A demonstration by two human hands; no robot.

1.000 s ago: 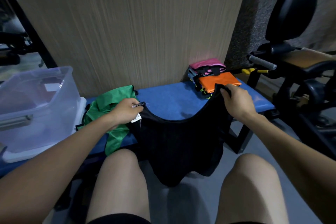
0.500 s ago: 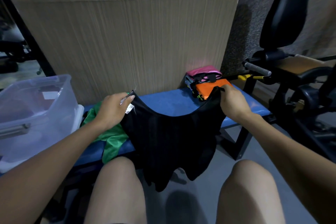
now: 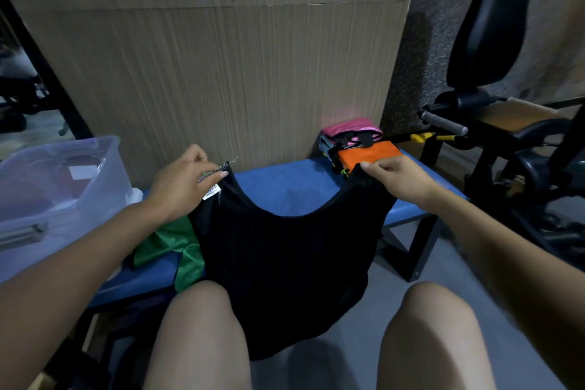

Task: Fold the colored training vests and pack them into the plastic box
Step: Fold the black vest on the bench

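The person is holding a black vest (image 3: pixel 285 263) spread between both hands above the front edge of the blue tabletop (image 3: pixel 285 187), its scooped neckline facing up and its body hanging down in front of the tabletop between the knees. The left hand (image 3: pixel 183 184) is gripping the vest's left shoulder strap, with the fingers (image 3: pixel 218 172) curled and pressed together over the strap end; a white label (image 3: pixel 212 192) is hanging just below them. The right hand (image 3: pixel 395 177) is pinching the right shoulder strap, its fingers (image 3: pixel 368 165) bent and closed tightly on the cloth, knuckles up. Both straps are being held at about the same height, so the vest is hanging flat and fairly taut across the top. A green vest (image 3: pixel 171 250) is lying crumpled on the left part of the tabletop, partly under the left forearm and touching the black vest's left side. A clear box (image 3: pixel 63 187) is sitting at the tabletop's left end, open at the top; whether it holds any vests cannot be told. At the back right corner of the tabletop a stack of folded vests is sitting against the wooden panel (image 3: pixel 221 73), with an orange vest (image 3: pixel 370 153) in front and a pink vest (image 3: pixel 348 127) behind it. The right hand is just in front of the orange vest.
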